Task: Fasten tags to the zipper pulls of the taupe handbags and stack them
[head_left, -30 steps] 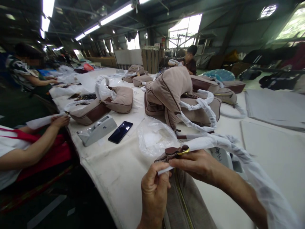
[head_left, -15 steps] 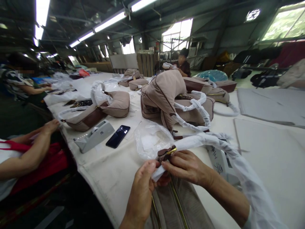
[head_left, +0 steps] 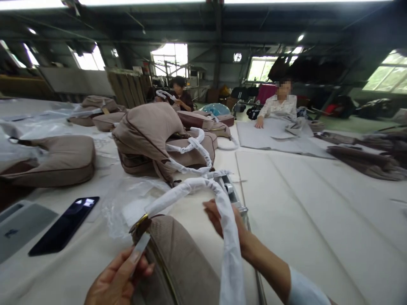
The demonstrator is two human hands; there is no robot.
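A taupe handbag (head_left: 181, 262) stands in front of me, its strap (head_left: 203, 190) wound in white paper and arching over it. My left hand (head_left: 119, 279) pinches the loose end of the white paper strip (head_left: 140, 248) by the gold ring (head_left: 140, 220) at the strap's base. My right hand (head_left: 222, 220) reaches forward behind the wrapped strap, close to a tape dispenser (head_left: 233, 197); its fingers look loosely spread and largely hidden by the strap.
A dark phone (head_left: 65, 224) and a grey tape dispenser (head_left: 19, 224) lie at left, a clear plastic bag (head_left: 127, 203) beside them. More taupe bags (head_left: 152, 140) are piled ahead. Two people sit at the far side of the white table (head_left: 318, 212).
My view has swung right. My right hand let go of the strap's end and moved forward toward the dispenser. My left hand still pinches the paper strip.
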